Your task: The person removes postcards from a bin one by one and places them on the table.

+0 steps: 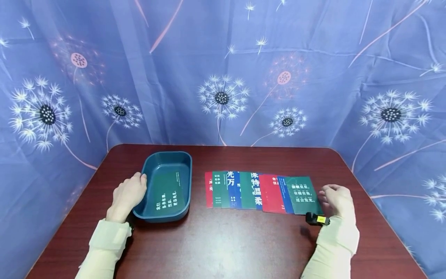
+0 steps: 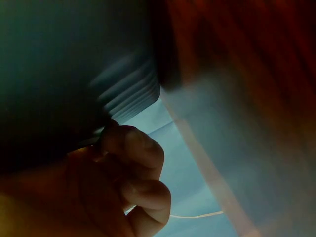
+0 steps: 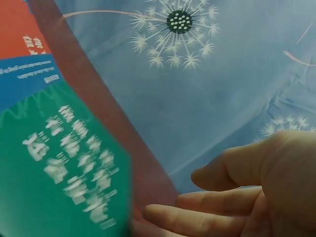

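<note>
My left hand (image 1: 129,194) grips the left rim of a dark teal plastic tray (image 1: 191,182); its curled fingers (image 2: 143,148) show against the tray's ribbed wall (image 2: 133,84) in the left wrist view. Inside the tray lies a green card (image 1: 169,190) with white Chinese writing. To the right, a row of overlapping red, blue and green cards (image 1: 275,193) is spread on the table. At the row's right end is a green card (image 1: 302,195) on top. Beside its right edge is my right hand (image 1: 337,199), fingers loosely bent, holding nothing.
The brown wooden table (image 1: 223,248) has rounded far corners. A blue curtain (image 1: 223,58) with dandelion prints hangs behind the table and along both sides. The tray stands left of the card row, with bare tabletop between them.
</note>
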The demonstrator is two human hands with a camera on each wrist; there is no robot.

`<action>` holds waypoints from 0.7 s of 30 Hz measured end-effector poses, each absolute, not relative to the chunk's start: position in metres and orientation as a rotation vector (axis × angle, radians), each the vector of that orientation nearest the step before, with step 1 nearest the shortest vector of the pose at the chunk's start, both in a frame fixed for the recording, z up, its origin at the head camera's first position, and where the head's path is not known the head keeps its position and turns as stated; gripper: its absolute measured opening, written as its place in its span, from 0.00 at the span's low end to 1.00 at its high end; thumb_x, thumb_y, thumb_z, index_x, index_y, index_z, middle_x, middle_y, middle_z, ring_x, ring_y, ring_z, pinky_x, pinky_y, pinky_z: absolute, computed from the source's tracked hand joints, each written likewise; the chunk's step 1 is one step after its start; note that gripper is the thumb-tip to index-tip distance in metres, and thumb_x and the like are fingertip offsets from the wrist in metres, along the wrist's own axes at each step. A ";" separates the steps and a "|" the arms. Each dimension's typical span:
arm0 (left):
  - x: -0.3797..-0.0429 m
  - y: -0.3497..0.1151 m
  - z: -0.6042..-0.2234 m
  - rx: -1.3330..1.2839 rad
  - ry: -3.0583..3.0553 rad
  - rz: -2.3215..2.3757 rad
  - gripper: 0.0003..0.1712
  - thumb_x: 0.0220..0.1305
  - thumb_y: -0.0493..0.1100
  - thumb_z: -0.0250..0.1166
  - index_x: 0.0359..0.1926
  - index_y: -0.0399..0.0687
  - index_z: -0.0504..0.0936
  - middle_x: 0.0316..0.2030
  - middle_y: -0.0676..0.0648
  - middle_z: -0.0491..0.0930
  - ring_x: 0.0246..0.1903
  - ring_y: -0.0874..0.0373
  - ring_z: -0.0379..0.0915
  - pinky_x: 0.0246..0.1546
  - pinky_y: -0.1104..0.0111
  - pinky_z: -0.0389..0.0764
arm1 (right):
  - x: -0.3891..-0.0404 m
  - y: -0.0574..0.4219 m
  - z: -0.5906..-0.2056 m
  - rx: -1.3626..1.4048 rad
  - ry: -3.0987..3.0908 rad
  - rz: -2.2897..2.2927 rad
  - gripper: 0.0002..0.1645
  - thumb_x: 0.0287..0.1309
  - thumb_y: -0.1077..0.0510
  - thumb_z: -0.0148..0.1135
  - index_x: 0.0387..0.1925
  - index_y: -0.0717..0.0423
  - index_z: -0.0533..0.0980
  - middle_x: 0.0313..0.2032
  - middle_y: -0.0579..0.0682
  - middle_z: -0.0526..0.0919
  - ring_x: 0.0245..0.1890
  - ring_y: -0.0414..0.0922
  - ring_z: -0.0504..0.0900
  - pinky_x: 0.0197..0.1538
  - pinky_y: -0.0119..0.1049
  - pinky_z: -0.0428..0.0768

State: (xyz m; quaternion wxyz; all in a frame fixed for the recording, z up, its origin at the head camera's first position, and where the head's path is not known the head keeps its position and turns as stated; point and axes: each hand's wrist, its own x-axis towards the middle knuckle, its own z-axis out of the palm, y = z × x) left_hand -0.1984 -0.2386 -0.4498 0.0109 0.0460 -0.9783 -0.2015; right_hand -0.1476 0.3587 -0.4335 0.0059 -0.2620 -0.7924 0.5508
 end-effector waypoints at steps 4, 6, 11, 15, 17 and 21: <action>-0.199 -0.239 -0.448 0.131 -3.045 -0.631 0.28 0.77 0.53 0.37 0.53 0.34 0.71 0.43 0.26 0.76 0.40 0.30 0.74 0.36 0.41 0.72 | -0.146 0.359 -0.426 -0.732 -2.614 1.459 0.27 0.70 0.55 0.46 0.60 0.73 0.66 0.37 0.58 0.84 0.32 0.44 0.83 0.38 0.37 0.78; -0.199 -0.240 -0.448 0.128 -3.048 -0.631 0.28 0.77 0.54 0.37 0.53 0.34 0.71 0.43 0.26 0.76 0.40 0.30 0.74 0.35 0.41 0.71 | -0.145 0.358 -0.422 -0.713 -2.661 1.330 0.28 0.70 0.52 0.46 0.61 0.70 0.68 0.44 0.63 0.83 0.40 0.51 0.82 0.45 0.43 0.75; -0.199 -0.240 -0.449 0.130 -3.056 -0.623 0.28 0.77 0.54 0.37 0.54 0.33 0.71 0.44 0.26 0.76 0.41 0.30 0.74 0.36 0.41 0.72 | -0.143 0.352 -0.412 -0.625 -2.746 1.172 0.32 0.71 0.45 0.44 0.64 0.65 0.67 0.59 0.68 0.73 0.60 0.66 0.68 0.56 0.59 0.66; -0.198 -0.240 -0.451 0.128 -3.052 -0.617 0.28 0.77 0.53 0.37 0.54 0.33 0.71 0.43 0.26 0.76 0.40 0.30 0.74 0.36 0.41 0.72 | -0.146 0.342 -0.406 -0.460 -2.781 1.151 0.34 0.72 0.44 0.44 0.66 0.66 0.65 0.62 0.70 0.69 0.63 0.67 0.65 0.59 0.61 0.64; -0.197 -0.241 -0.451 0.125 -3.051 -0.617 0.28 0.77 0.53 0.37 0.53 0.33 0.71 0.43 0.26 0.76 0.40 0.30 0.74 0.36 0.41 0.72 | -0.149 0.335 -0.403 -0.404 -2.786 1.139 0.34 0.72 0.44 0.45 0.66 0.66 0.65 0.61 0.70 0.69 0.61 0.66 0.67 0.58 0.60 0.64; -0.198 -0.241 -0.451 0.124 -3.052 -0.625 0.27 0.77 0.53 0.38 0.53 0.33 0.71 0.42 0.27 0.76 0.39 0.31 0.74 0.35 0.42 0.73 | -0.157 0.316 -0.396 -0.351 -2.788 1.128 0.33 0.71 0.46 0.48 0.66 0.65 0.65 0.59 0.69 0.72 0.57 0.65 0.71 0.57 0.59 0.67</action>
